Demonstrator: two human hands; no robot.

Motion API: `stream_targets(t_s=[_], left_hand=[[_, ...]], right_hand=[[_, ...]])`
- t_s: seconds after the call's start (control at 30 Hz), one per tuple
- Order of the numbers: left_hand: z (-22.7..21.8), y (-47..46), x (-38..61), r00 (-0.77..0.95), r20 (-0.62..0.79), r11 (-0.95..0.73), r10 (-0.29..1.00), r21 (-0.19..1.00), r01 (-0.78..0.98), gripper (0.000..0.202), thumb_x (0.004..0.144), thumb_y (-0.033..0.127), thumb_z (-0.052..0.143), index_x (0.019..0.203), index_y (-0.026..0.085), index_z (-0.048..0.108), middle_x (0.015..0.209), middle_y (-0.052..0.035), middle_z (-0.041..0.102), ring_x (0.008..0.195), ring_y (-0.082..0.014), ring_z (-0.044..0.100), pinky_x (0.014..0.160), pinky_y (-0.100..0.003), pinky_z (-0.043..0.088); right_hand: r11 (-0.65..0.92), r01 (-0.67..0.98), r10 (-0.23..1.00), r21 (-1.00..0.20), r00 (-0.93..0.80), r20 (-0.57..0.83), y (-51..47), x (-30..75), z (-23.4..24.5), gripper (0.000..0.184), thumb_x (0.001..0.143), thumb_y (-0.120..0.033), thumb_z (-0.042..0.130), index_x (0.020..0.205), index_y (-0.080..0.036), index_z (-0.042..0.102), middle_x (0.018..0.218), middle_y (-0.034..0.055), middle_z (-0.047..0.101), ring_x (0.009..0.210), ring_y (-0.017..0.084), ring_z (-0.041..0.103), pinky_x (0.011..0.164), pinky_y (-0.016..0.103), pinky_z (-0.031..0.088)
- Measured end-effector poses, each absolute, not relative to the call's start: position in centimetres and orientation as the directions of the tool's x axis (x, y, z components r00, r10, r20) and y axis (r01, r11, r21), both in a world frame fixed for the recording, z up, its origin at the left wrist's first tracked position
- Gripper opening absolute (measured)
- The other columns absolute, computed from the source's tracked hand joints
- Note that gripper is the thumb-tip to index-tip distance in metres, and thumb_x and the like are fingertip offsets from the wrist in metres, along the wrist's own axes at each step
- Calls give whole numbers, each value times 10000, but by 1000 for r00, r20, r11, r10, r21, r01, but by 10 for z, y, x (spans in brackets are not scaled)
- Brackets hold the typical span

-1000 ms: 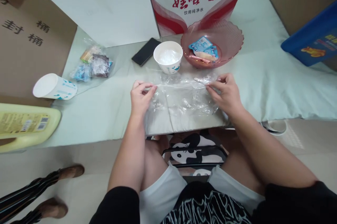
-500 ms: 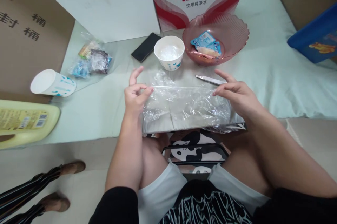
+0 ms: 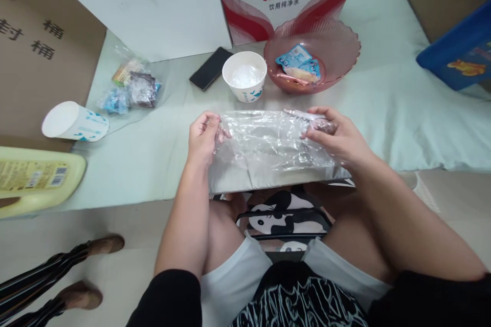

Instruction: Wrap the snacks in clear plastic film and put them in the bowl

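A crumpled sheet of clear plastic wrap point(image 3: 264, 145) lies over a grey pad at the near edge of the pale green surface point(image 3: 395, 112). My left hand point(image 3: 203, 135) pinches its left edge with fingers closed. My right hand point(image 3: 332, 135) grips the right edge, and the film is folded up over the fingertips. A thin metal tool point(image 3: 295, 112) lies under the film just beyond my right hand. A white paper bowl point(image 3: 244, 76) stands behind the wrap.
A pink ribbed bowl point(image 3: 337, 43) with blue snack packets sits at the back right, a black phone point(image 3: 210, 68) beside the white bowl. A bag of snacks point(image 3: 132, 92), a tipped paper cup point(image 3: 74, 122) and a yellow bottle point(image 3: 38, 181) lie left. Boxes stand behind. Another person's feet point(image 3: 76, 270) are lower left.
Both hands pulled the top edge of the wrap toward me, then pushed it forward again, so the film now lies folded over the metal tool.
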State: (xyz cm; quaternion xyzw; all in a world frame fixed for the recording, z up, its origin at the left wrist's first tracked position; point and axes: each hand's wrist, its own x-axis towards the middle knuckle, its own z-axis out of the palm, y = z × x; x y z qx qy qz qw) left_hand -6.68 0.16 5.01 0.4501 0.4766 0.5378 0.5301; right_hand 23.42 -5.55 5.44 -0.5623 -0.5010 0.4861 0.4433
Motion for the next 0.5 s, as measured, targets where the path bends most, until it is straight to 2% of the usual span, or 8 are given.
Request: stream_targets(t_s=[0.03,0.13,0.23,0.33,0.43,0.5], left_hand=[[51,2,-68,-10,-56,53,998,982,-181,435,687,544,900,766,222,618,450,90,461,423,-94,522,541,-232,544],[56,2,-70,95,-183,201,978,950,-240,542,530,401,1003,895,219,646,609,64,604,590,-113,653,633,-239,599],[57,3,-71,49,-191,197,980,936,-293,581,493,360,1015,899,229,621,740,57,655,690,-119,705,643,-221,606],[50,7,-70,-23,-179,167,984,954,-250,537,581,375,977,937,259,592,769,62,670,604,-104,680,495,-183,518],[41,10,-70,-40,-174,169,984,980,-103,475,692,385,918,976,268,556,678,70,647,422,-73,555,385,-178,377],[39,10,-72,-26,-163,161,986,985,-64,495,707,387,909,1020,274,543,626,79,613,362,-59,482,363,-183,315]], right_hand=[[-132,124,991,-983,19,-131,-55,234,53,483,701,-445,857,1074,-236,634,730,-30,651,622,158,633,598,313,530],[-149,8,983,-989,113,-147,-52,234,49,452,675,-368,859,1036,-247,617,747,-47,626,646,145,638,648,316,561],[-141,-120,973,-983,166,-160,-49,234,44,506,678,-395,853,1090,-282,583,775,-58,630,688,161,679,684,341,601],[-208,-81,972,-975,92,-215,-47,233,40,427,697,-375,838,1037,-261,607,744,-42,631,657,166,678,614,321,583],[-202,-11,967,-979,156,-202,-47,233,40,315,733,-332,778,987,-241,616,746,-19,659,572,146,644,516,286,516],[-216,35,967,-976,149,-209,-50,238,45,418,732,-348,765,1107,-245,612,776,-7,702,499,136,605,457,278,461]])
